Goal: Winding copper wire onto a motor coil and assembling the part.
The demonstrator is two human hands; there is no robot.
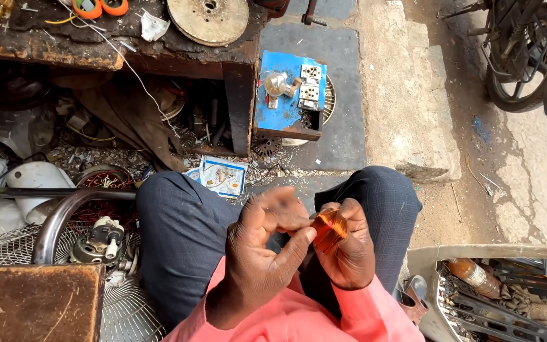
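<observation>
Nearest to us are our pink sleeves (pixel 299 316), then both hands held together over our lap, w/ dark trousers (pixel 185 234) underneath. Our right hand (pixel 349 250) is curled round a small coil of copper wire (pixel 329 229), fingers closed on it from the right side. Our left hand (pixel 267 253) sits just left of it, thumb and forefinger meeting at the coil's near-left edge; it looks like a pinch on a strand or the coil's rim, but the fingertips are blurred so we can't tell exactly what they catch. The coil is up in the air between the hands, above the gap btw our knees, not resting on anything.

Risks as we judge them: the wire is thin, so a hard tug could kink or snap a strand or scrape its coating. The coil looks loosely bunched, and if the right hand relaxes, turns may spring apart and tangle. If it slips, it drops between our legs to the littered floor (pixel 96 158), among the metal scraps.

Around us: a fan guard (pixel 128 310) and small motor (pixel 96 240) near left, a wooden surface (pixel 121 54) far left, a blue switch board (pixel 283 95) ahead, a crate w/ a bottle (pixel 476 275) near right.
</observation>
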